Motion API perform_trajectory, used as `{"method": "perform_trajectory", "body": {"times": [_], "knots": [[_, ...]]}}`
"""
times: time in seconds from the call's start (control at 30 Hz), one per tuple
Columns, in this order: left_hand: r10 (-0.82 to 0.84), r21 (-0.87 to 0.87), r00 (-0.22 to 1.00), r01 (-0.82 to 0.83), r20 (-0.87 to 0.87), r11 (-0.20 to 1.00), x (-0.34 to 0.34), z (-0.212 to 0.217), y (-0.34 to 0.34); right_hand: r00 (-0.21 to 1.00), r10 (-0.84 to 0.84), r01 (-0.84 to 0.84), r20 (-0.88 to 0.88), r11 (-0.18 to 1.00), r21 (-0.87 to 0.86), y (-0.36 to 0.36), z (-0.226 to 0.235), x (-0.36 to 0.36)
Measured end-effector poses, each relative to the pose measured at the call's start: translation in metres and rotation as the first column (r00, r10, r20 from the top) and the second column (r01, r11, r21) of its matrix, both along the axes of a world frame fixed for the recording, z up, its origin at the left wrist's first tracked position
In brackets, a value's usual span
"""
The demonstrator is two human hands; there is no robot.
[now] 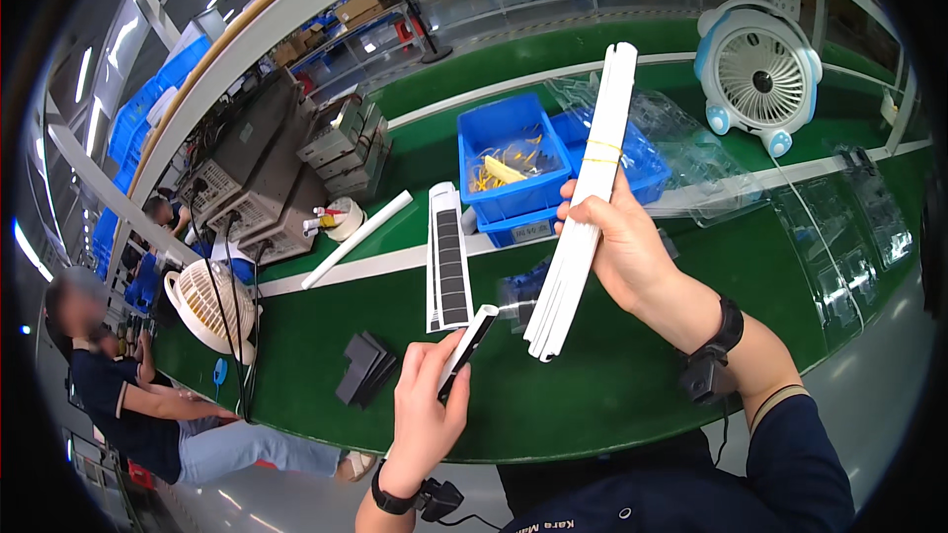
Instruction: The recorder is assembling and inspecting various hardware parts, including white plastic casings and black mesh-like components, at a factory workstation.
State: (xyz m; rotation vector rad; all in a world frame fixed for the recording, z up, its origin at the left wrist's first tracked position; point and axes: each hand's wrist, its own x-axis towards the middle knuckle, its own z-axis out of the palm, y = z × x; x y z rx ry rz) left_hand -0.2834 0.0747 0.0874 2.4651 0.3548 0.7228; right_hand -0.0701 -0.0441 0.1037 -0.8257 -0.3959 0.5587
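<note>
My right hand (627,247) is closed around a bundle of long white strips (604,153), tied with a yellow rubber band, held tilted above the table. Lower and to the left, my left hand (427,403) grips a short rolled strip (472,343), white with a black face, between thumb and fingers. Just beyond the left hand lies a white sheet with a column of black labels (450,271). Several dark grey foam blocks (365,367) sit on the green table (553,410) left of that hand. Each wrist wears a black strap with a small device.
A blue bin (513,199) with yellow parts stands behind the bundle, next to clear plastic bags (691,143). A white tube (357,240) lies farther left. A white-and-blue fan (760,79) stands at far right, a beige fan (209,308) at left. A seated person (128,395) is beyond the left edge.
</note>
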Motion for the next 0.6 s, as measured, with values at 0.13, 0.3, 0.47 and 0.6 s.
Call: {"method": "perform_trajectory", "body": {"times": [0.13,0.3,0.47,0.6], "knots": [[-0.156,-0.115,0.988,0.155,-0.004,0.981,-0.006,0.007,-0.026,0.998,-0.035,0.035,-0.051,0.999,0.009,0.002,0.007,-0.004],[-0.16,-0.201,0.98,0.135,-0.114,0.97,-0.005,-0.001,-0.03,0.998,-0.001,0.005,-0.07,0.998,0.061,-0.002,0.014,-0.01],[-0.197,-0.307,0.97,0.147,-0.14,0.94,-0.01,0.0,-0.032,0.999,0.02,-0.016,-0.049,0.997,0.081,-0.005,0.011,-0.011],[-0.166,-0.269,0.975,0.122,-0.146,0.955,-0.006,-0.001,-0.029,0.999,0.009,-0.005,-0.042,0.997,0.081,-0.003,0.01,-0.012]]}}
